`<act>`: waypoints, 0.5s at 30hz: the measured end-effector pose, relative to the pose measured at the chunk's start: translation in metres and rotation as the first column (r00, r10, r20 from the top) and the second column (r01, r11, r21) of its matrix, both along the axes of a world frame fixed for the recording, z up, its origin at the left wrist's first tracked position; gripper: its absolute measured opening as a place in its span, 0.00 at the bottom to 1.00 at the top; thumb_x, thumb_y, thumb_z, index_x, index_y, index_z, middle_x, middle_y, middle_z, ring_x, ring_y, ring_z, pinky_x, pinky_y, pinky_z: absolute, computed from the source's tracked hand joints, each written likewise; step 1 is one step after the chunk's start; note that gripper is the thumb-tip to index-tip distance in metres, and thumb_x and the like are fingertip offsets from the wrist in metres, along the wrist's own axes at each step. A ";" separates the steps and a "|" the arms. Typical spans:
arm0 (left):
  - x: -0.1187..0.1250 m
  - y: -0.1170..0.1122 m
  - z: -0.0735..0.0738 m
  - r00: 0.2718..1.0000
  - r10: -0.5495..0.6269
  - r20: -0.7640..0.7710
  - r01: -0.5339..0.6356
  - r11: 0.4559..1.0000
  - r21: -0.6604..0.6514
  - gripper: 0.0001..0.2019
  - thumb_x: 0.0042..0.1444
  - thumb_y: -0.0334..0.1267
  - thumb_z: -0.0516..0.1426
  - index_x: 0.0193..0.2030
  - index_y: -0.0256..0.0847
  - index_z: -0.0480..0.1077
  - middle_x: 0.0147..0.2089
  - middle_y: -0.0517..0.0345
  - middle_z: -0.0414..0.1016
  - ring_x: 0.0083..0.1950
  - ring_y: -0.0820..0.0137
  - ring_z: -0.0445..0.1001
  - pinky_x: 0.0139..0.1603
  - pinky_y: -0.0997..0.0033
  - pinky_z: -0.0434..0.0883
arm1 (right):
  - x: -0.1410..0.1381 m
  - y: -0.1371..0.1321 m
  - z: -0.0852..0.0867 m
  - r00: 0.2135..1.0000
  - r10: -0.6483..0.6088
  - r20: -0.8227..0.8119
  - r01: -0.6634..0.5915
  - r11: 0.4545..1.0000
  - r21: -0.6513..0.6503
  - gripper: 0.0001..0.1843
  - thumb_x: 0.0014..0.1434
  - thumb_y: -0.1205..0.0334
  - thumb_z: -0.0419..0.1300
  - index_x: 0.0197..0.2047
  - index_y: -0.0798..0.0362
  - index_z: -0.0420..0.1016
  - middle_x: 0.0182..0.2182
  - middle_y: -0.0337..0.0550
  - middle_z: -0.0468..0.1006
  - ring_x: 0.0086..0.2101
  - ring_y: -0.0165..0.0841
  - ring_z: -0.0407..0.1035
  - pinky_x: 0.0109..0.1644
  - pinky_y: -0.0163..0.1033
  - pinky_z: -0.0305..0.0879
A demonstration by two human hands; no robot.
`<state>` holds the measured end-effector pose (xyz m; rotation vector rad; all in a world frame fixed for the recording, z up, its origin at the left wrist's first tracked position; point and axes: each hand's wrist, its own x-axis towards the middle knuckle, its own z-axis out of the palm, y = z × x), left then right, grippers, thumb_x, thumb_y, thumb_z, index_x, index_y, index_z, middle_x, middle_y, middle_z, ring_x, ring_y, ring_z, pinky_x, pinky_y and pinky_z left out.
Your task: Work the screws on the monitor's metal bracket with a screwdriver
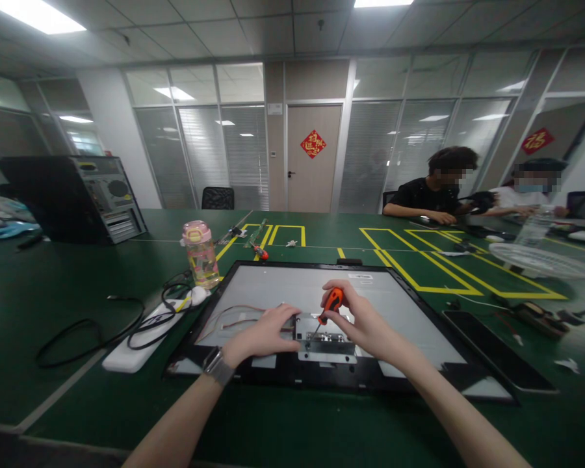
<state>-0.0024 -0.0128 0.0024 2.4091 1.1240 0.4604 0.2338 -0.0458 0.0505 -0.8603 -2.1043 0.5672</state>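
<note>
My right hand (365,328) is closed around the orange and black handle of a screwdriver (333,301). The screwdriver tilts, its thin shaft reaching down and left to a silver metal bracket (327,354). At the bracket's left edge, my left hand (268,330) grips it with thumb and fingers; a watch is on that wrist. Beneath both hands lies a large flat display panel (283,279) with a pale grey back and black frame. Thin wires (231,311) run across the panel to the left of the bracket. The tip's exact contact with a screw is too small to tell.
Left of the panel are a white power strip (143,341), black cables (90,354) and a pink-lidded bottle (201,253). An open computer case (78,198) stands farther left. A black slab (497,351) lies at right. Two people sit across the green table (322,429).
</note>
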 end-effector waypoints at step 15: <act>-0.002 0.000 0.001 1.000 0.001 -0.007 -0.002 0.999 -0.040 0.32 0.49 0.46 0.61 0.61 0.46 0.58 0.62 0.52 0.61 0.63 0.55 0.58 0.62 0.57 0.57 | 0.008 0.005 0.003 0.967 -0.127 -0.220 0.132 0.991 0.006 0.19 0.60 0.63 0.56 0.53 0.50 0.56 0.35 0.43 0.73 0.37 0.37 0.72 0.46 0.49 0.68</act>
